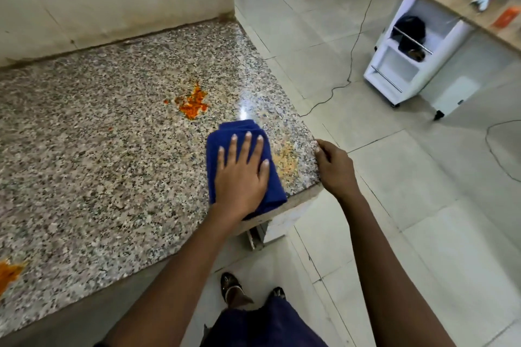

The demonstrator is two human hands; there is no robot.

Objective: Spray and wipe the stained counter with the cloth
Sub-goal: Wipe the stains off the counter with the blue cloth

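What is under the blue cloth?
The blue cloth lies on the speckled counter, pressed flat by the left hand. A faint orange smear shows beside it; anything beneath is covered.

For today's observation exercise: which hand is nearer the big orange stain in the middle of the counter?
Left. The left hand presses the cloth just below the stain; the right hand rests on the counter's edge, farther right.

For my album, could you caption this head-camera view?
Left hand presses a blue cloth flat on the granite counter near an orange stain.
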